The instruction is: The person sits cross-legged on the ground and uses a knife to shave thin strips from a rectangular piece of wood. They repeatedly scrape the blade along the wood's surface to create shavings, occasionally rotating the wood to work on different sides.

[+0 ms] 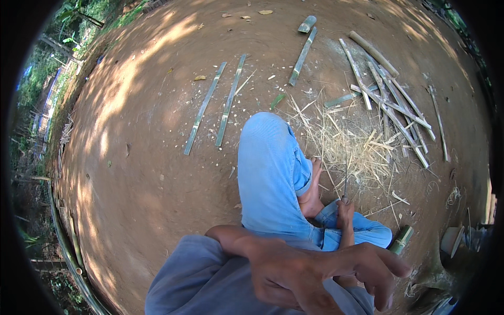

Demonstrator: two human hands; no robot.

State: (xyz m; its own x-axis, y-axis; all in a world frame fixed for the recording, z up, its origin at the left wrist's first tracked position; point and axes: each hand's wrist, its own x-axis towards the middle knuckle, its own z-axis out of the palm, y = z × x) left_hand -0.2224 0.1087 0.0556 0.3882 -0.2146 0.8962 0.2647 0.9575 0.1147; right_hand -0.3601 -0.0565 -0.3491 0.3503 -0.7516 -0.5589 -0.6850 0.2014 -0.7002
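Observation:
My left hand (315, 270) is raised close in front of my chest, reaching across to the right. Its fingers are bent but apart, and nothing shows in them. Lower and farther out, my right hand (345, 211) is closed round the handle of a knife (345, 176), whose thin blade points away from me over a heap of pale bamboo shavings (362, 152). My left hand partly hides my right forearm. Beside my right knee lies a short green bamboo piece (401, 240).
Two green bamboo strips (205, 108) lie ahead on the left on the dirt ground (157, 194). Another strip (303, 56) is farther ahead, below a short bamboo piece (307, 24). Several split bamboo lengths (399, 107) and a round pole (373, 53) are piled at the right.

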